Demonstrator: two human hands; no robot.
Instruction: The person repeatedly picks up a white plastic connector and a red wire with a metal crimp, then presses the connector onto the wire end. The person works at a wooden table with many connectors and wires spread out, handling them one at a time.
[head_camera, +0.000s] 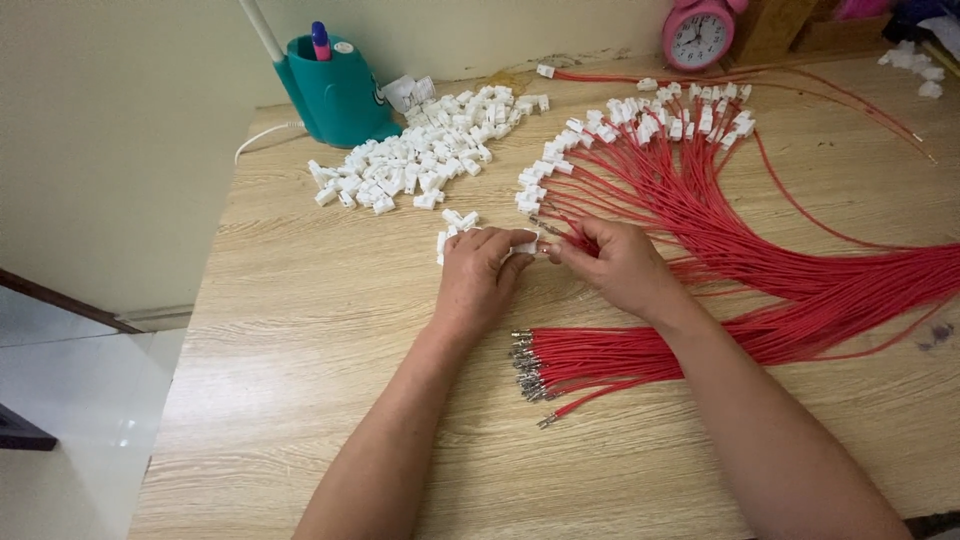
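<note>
My left hand (480, 275) pinches a small white plastic connector (525, 246) at its fingertips. My right hand (618, 262) meets it from the right, holding the end of a red wire (560, 237) against that connector. A bundle of red wires with bare metal terminals (590, 362) lies just below my hands. Behind them, a fan of red wires with white connectors fitted (640, 140) spreads over the wooden table (300, 330). A pile of loose white connectors (430, 150) lies at the back left, with a few more (455, 222) beside my left hand.
A teal stand with a pen in it (335, 90) sits at the back left by the wall. A pink alarm clock (698, 35) stands at the back. More white connectors (920, 70) lie at the far right. The table's left edge drops to a tiled floor (70, 400).
</note>
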